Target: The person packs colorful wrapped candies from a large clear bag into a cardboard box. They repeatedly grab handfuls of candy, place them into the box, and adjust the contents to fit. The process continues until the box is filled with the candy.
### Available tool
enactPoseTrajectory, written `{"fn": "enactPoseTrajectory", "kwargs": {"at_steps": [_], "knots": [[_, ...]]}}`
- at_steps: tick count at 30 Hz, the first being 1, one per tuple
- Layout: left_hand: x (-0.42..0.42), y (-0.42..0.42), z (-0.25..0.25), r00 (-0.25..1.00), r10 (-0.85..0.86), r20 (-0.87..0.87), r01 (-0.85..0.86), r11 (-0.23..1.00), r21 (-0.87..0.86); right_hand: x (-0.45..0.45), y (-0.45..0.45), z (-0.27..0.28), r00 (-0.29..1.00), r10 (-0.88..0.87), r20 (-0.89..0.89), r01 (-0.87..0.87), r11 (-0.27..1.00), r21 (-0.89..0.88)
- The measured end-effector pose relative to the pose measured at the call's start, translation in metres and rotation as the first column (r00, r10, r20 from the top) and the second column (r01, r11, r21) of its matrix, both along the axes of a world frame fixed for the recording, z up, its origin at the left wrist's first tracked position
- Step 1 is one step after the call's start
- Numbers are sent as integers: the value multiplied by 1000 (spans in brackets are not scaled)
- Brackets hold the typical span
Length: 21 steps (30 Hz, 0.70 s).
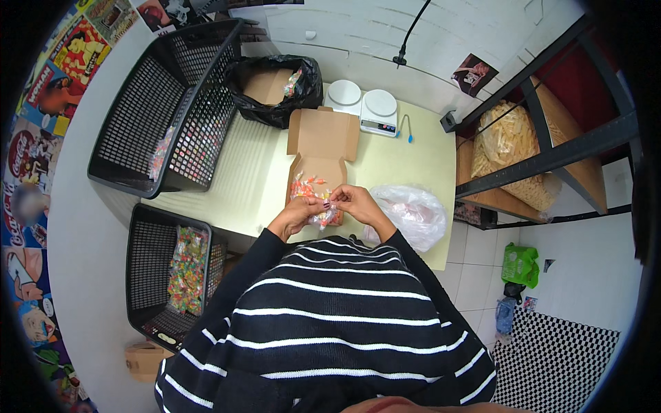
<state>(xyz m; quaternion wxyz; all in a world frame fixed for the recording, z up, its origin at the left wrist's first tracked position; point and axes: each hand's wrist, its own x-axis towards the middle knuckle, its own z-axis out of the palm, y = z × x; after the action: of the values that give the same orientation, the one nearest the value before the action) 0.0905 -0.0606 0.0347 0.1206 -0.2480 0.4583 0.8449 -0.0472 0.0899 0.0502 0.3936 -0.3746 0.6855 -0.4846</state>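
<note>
An open cardboard box lies on the pale yellow table, its lid folded back toward the wall. Orange and clear wrapped candies fill part of it. Over its near end, my left hand and my right hand meet with fingertips pinched on a small clear plastic bag with wrapped candies in it. Fingers partly cover the bag's upper part. Just right of my right hand sits a white translucent plastic bag with pinkish contents that are hard to make out.
Black plastic baskets with bagged candies stand at left. Behind the box are a black-bag-lined container, white digital scales and blue-tipped tongs. A metal-framed shelf at right holds a large bag of yellowish snacks.
</note>
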Motion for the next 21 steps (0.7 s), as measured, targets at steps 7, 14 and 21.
{"fn": "enactPoseTrajectory", "kwargs": {"at_steps": [7,14,21], "knots": [[-3,-2,10,999,25,-29,-25,999,27,7,-4,22,999,20,26,-20,1000,-22],[4,-6,-9,997,74,-10,-73,994,80,14,-4,5,969,73,-237,-99,990,-102],[-3,12,-17,994,105,-22,-106,990,-88,9,-1,-28,993,-114,16,115,987,-112]]}}
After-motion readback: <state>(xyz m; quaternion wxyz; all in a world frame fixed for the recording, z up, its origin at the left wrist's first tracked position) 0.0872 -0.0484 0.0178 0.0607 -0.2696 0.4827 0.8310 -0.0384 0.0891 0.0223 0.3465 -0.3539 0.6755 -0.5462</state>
